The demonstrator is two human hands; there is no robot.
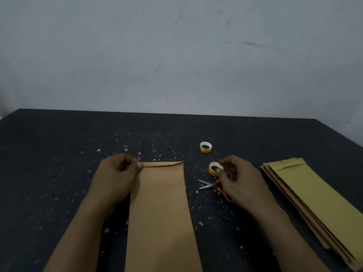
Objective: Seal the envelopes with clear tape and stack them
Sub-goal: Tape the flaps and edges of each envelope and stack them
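Note:
A long brown envelope [161, 209] lies lengthwise on the dark table [59, 154], its flap folded over at the far end. My left hand [117, 177] holds the envelope's far left corner, thumb on the flap edge and fingers curled. My right hand [235, 179] pinches a small roll of clear tape [213, 167] just right of the envelope. A second tape roll [205, 147] sits farther back. A stack of brown envelopes [318, 209] lies at the right.
Orange-handled scissors [211, 185] lie under my right hand, blades pointing left toward the envelope. White specks and paper scraps dot the table. A pale wall stands behind the table's far edge.

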